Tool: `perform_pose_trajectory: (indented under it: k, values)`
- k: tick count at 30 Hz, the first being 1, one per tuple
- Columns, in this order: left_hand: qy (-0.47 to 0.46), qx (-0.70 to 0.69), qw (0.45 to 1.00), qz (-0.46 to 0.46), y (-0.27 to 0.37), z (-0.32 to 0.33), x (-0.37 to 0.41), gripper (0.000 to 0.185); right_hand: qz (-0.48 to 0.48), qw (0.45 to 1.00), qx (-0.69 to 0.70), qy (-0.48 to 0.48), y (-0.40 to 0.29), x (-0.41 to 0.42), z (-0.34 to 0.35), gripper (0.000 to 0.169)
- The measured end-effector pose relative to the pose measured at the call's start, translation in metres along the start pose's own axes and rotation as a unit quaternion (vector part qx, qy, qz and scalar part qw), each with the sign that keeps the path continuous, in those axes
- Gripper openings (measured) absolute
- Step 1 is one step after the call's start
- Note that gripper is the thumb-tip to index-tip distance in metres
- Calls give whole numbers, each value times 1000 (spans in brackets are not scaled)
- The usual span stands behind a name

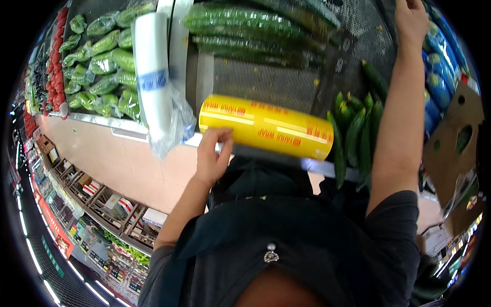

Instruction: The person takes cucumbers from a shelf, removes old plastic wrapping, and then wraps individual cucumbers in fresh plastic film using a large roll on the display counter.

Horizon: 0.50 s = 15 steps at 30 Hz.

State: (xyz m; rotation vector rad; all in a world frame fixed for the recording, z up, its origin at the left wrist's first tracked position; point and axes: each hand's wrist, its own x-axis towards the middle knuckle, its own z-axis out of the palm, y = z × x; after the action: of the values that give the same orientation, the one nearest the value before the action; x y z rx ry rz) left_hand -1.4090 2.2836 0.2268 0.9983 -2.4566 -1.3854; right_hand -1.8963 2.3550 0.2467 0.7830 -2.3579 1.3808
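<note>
A yellow roll of plastic wrap (268, 128) with red print lies across the front edge of the display shelf, close to my body. My left hand (215, 153) is at the roll's left end with fingers curled. Whether it grips the film is unclear. My right arm reaches far forward, and my right hand (412, 25) is at the top right, partly cut off by the picture's edge. What it holds is hidden. Loose cucumbers (355, 132) lie to the right of the roll, beside my right forearm. Beyond the roll, film-wrapped cucumbers (245, 23) lie in a row.
To the left, a clear plastic bag roll (153, 76) hangs over the shelf edge. Bagged green peppers (103, 65) and red packs (55, 69) lie farther left. Blue-wrapped produce (439, 73) and a cardboard box (447, 149) are at the right. Crates (111, 203) line the aisle.
</note>
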Motion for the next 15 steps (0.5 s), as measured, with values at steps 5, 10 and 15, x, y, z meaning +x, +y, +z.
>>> perform_pose_trajectory:
  k: [5,10,15]
  values:
    - [30,-171,984,-45,-44,-7,-16,10,141,967,211,22,-125,-179,-80,16]
    - [33,-275,947,-165,-94,-19,-62,12,365,906,216,2,-144,-379,-148,9]
    - [20,-189,963,-194,-96,-25,-74,24,458,872,168,41,-130,-468,-172,11]
